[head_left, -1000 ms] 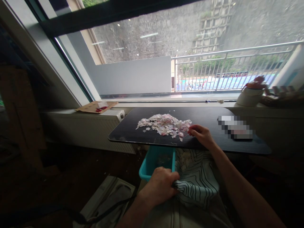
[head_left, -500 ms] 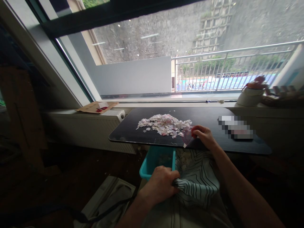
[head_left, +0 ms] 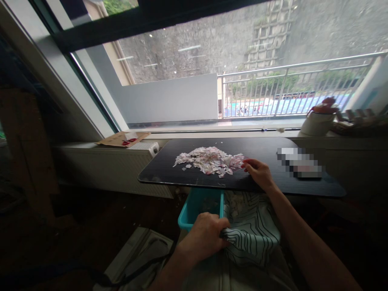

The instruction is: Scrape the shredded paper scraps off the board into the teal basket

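A heap of torn paper scraps lies on the black tabletop. At the heap's right end is my right hand, its fingers closed in a pinch on a small red, partly see-through thing whose kind I cannot make out. Lower down, my left hand is closed around the gathered edge of a white cloth with black wavy stripes. Just beyond that hand, below the table's front edge, stands a turquoise bin, and dim scraps show inside it. Pale scraps also rest in the cloth's hollow.
A blurred-out flat object lies on the table's right side. On the sill at right stands a white pot-like container with a reddish top. Brown paper with a red item lies above the radiator at left.
My right hand has moved slightly left and away from me, bringing the red see-through thing from the table's front edge against the heap. The left hand keeps its grip on the cloth.
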Demonstrator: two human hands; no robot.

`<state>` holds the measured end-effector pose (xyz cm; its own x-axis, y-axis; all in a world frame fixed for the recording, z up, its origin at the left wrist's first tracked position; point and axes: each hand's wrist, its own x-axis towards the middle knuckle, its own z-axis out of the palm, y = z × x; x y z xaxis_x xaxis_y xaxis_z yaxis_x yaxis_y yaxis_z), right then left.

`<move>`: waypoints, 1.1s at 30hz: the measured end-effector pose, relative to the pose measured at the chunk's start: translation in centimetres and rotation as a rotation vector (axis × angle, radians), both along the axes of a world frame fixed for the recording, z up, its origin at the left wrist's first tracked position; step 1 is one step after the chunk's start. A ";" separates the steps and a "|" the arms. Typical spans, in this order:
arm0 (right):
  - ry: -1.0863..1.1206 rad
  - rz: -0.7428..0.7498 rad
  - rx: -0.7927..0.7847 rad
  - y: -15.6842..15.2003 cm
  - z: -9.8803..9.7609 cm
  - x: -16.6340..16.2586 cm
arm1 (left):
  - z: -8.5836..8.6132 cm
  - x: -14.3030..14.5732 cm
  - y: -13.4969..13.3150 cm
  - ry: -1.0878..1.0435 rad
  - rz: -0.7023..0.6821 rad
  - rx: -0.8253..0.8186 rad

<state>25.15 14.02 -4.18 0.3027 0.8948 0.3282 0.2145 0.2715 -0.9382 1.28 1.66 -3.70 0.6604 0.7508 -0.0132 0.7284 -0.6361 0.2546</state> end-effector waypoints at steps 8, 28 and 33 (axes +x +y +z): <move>-0.012 -0.085 0.014 0.1 -0.3 0.4 | 0.1 0.2 0.0 -0.012 -0.010 0.008; -0.001 0.112 -0.006 -0.3 -0.1 0.1 | 0.3 1.0 -0.3 0.046 -0.099 0.020; -0.006 0.212 0.003 -0.5 0.2 0.1 | 0.4 1.3 -0.2 0.054 -0.107 0.022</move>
<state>25.25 13.56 -4.02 0.1053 0.9373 0.3324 0.1580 0.3142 -0.9361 2.59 1.41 -3.27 0.7352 0.6769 -0.0357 0.6687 -0.7156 0.2019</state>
